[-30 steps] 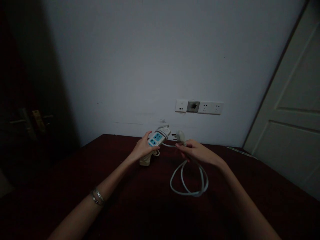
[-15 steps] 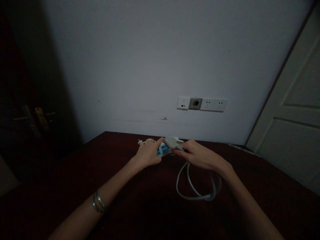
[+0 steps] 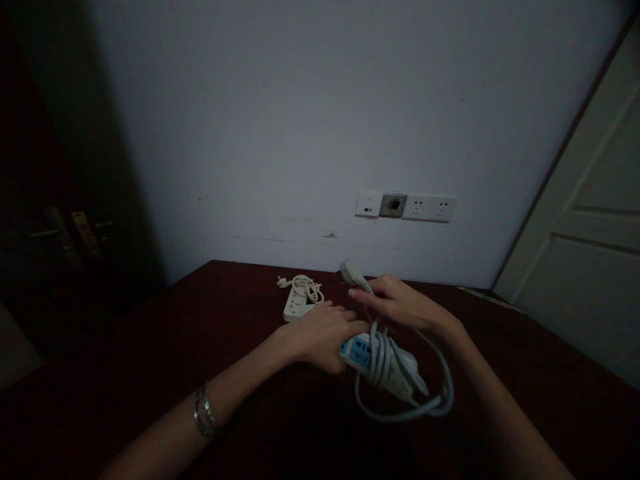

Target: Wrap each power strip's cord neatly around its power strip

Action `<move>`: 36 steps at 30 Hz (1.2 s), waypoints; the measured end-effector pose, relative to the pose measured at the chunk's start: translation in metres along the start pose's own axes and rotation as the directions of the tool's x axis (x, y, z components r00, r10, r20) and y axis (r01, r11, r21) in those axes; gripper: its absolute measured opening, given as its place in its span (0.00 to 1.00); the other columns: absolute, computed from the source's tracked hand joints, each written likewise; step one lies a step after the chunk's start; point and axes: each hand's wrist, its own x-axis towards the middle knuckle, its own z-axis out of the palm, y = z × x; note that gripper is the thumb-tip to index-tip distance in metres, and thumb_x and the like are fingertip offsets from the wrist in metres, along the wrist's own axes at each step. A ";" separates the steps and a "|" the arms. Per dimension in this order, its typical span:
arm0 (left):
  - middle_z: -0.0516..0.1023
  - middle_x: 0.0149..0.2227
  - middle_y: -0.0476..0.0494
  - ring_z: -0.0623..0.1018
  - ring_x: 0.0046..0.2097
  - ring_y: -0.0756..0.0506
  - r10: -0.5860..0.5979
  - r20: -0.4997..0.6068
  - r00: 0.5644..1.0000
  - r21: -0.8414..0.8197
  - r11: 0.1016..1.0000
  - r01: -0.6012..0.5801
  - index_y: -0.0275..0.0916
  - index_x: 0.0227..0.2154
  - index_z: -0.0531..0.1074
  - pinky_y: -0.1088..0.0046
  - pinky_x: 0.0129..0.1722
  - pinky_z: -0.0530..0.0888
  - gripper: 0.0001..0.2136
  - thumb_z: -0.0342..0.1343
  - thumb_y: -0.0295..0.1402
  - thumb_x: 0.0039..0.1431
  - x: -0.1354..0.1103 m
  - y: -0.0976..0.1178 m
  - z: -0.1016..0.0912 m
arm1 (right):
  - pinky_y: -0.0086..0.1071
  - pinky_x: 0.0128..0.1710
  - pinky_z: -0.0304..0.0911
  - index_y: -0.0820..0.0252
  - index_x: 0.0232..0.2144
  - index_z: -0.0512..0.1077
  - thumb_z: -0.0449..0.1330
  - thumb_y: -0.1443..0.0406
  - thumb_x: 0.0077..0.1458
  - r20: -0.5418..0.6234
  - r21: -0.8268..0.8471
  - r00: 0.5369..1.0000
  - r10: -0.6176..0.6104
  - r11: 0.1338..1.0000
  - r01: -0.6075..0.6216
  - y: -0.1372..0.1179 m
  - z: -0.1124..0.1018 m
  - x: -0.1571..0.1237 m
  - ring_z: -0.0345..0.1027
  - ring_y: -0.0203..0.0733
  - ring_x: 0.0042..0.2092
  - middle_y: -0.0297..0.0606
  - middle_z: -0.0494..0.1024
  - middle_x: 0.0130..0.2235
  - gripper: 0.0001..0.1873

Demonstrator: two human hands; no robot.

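My left hand (image 3: 325, 337) is closed around one end of a white power strip (image 3: 359, 352) with blue socket faces. A grey-white cord (image 3: 383, 363) is wound several times about the strip, and a loose loop hangs off toward the right. Above it, my right hand (image 3: 400, 303) pinches the cord just behind its plug (image 3: 354, 275), which points up and left. Behind my left hand, a second, cream power strip (image 3: 295, 303) lies on the dark red table (image 3: 240, 373), its own cord bundled on top.
On the wall behind the table is a row of sockets (image 3: 429, 208), with a grey-framed plate (image 3: 393, 205) among them. A white panelled door (image 3: 595, 220) stands at the right. At the dim left side are door handles (image 3: 83, 230).
The blue-socketed strip has been drawn nearer and to the right in my left hand, and its wound cord now shows. The plug has come away from the strip in my right hand. The cream strip is uncovered.
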 end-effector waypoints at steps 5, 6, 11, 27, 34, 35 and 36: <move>0.74 0.42 0.40 0.74 0.44 0.39 0.030 -0.050 0.998 -0.073 0.997 -0.033 0.38 0.48 0.64 0.62 0.46 0.67 0.26 0.58 0.36 0.42 -0.002 0.009 -0.009 | 0.26 0.18 0.51 0.61 0.14 0.63 0.47 0.46 0.57 -0.202 0.104 0.979 0.016 0.995 0.005 0.027 -0.011 0.006 0.55 0.30 0.15 0.30 0.61 0.12 0.30; 0.74 0.44 0.39 0.73 0.44 0.39 0.027 -0.065 0.998 -0.094 0.995 -0.033 0.37 0.50 0.62 0.62 0.45 0.67 0.29 0.58 0.35 0.42 -0.002 0.010 -0.010 | 0.26 0.19 0.51 0.61 0.13 0.62 0.48 0.46 0.56 -0.245 0.115 0.969 0.019 0.993 0.009 0.032 -0.014 0.007 0.55 0.30 0.16 0.30 0.61 0.12 0.31; 0.72 0.45 0.38 0.72 0.45 0.40 0.066 -0.148 0.987 -0.133 0.987 -0.086 0.37 0.61 0.48 0.64 0.45 0.66 0.39 0.55 0.35 0.45 -0.003 0.009 -0.011 | 0.25 0.17 0.50 0.61 0.12 0.61 0.48 0.45 0.55 -0.293 0.211 0.956 0.020 0.976 0.045 0.046 -0.014 0.016 0.54 0.29 0.15 0.30 0.61 0.11 0.31; 0.74 0.47 0.37 0.74 0.42 0.41 -0.544 -0.409 0.733 -0.820 0.571 -0.034 0.34 0.59 0.57 0.65 0.41 0.71 0.40 0.56 0.29 0.36 -0.011 -0.083 -0.003 | 0.23 0.14 0.49 0.58 0.14 0.56 0.59 0.52 0.51 -0.703 0.671 0.671 0.235 0.533 0.516 0.093 -0.086 -0.024 0.47 0.27 0.15 0.25 0.51 0.13 0.25; 0.70 0.21 0.54 0.68 0.20 0.50 -0.900 -0.296 0.319 -0.920 0.358 0.159 0.35 0.58 0.59 0.76 0.21 0.66 0.40 0.55 0.26 0.34 -0.043 -0.135 -0.017 | 0.33 0.11 0.28 0.53 0.12 0.61 0.58 0.60 0.52 -0.883 0.452 0.393 0.256 0.689 0.567 0.149 -0.119 -0.084 0.40 0.29 0.12 0.29 0.50 0.10 0.20; 0.70 0.20 0.54 0.67 0.20 0.50 -0.916 -0.271 0.296 -0.929 0.329 0.168 0.35 0.57 0.60 0.76 0.20 0.65 0.39 0.55 0.27 0.34 -0.048 -0.140 -0.018 | 0.33 0.11 0.28 0.51 0.11 0.62 0.58 0.60 0.53 -0.909 0.403 0.340 0.243 0.727 0.556 0.155 -0.122 -0.090 0.41 0.30 0.11 0.30 0.51 0.10 0.20; 0.70 0.20 0.53 0.67 0.20 0.50 -0.925 -0.246 0.288 -0.938 0.302 0.171 0.35 0.57 0.62 0.77 0.19 0.65 0.38 0.55 0.27 0.34 -0.052 -0.144 -0.018 | 0.33 0.10 0.28 0.51 0.12 0.64 0.57 0.60 0.54 -0.933 0.347 0.283 0.223 0.767 0.539 0.159 -0.126 -0.095 0.42 0.31 0.11 0.30 0.52 0.10 0.19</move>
